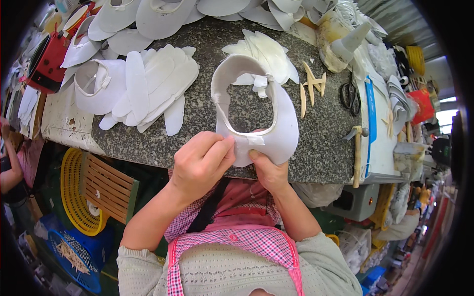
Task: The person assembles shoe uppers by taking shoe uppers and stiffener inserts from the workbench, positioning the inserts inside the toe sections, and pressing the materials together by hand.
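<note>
A pale grey-white shoe upper [288,116] with a large opening is held upright over the near edge of the stone-topped table. My left hand [203,157] is closed, fingertips pinched at the upper's lower left edge; anything smaller between them cannot be made out. My right hand [271,170] grips its lower edge, thumb on the near face and the other fingers mostly hidden behind. Between both hands, a small white tab [256,140] sits on the opening's rim. Behind the upper lies a pile of thin white pieces [266,52], partly covered by it.
Another white stack [158,84] lies left, beside a single upper [101,86]; more uppers [165,17] line the back. Right are pale sticks [312,84], black scissors [350,96], a hammer [357,153] and a crusted tub [331,47]. A wooden stool [108,187] and yellow basket [71,192] stand below left.
</note>
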`<state>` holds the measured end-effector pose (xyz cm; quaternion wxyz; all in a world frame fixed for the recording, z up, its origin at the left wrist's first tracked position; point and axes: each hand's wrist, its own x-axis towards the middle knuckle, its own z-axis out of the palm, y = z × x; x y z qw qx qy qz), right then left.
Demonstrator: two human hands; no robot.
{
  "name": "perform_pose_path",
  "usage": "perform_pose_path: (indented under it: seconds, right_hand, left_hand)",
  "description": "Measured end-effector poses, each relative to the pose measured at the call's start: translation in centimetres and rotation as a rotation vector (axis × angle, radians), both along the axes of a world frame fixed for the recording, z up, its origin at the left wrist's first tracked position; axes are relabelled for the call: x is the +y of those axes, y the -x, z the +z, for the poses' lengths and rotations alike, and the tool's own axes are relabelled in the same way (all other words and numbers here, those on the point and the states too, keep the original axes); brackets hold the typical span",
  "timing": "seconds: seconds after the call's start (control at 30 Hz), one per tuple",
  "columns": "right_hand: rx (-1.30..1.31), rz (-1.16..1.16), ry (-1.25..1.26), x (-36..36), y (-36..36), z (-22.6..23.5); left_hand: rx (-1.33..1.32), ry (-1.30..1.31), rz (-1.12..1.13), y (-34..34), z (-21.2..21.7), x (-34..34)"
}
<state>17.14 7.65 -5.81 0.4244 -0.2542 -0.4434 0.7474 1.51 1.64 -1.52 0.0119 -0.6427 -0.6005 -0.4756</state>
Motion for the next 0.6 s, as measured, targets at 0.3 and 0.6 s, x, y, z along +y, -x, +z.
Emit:
perform_pose_path:
  seconds: [0.3, 0.6]
  right_hand:
    - [0.074, -0.072, 0.098, 0.2, 0.7, 0.5]
    - [-0.33, 0.279, 0.508, -0.1, -0.9, 3.9]
  left_hand:
    - [-1.37, 0.039, 0.004, 3.7, 0.1, 0.8]
    - [0.399, 1.078, -0.068, 4.6, -8.9, -16.1]
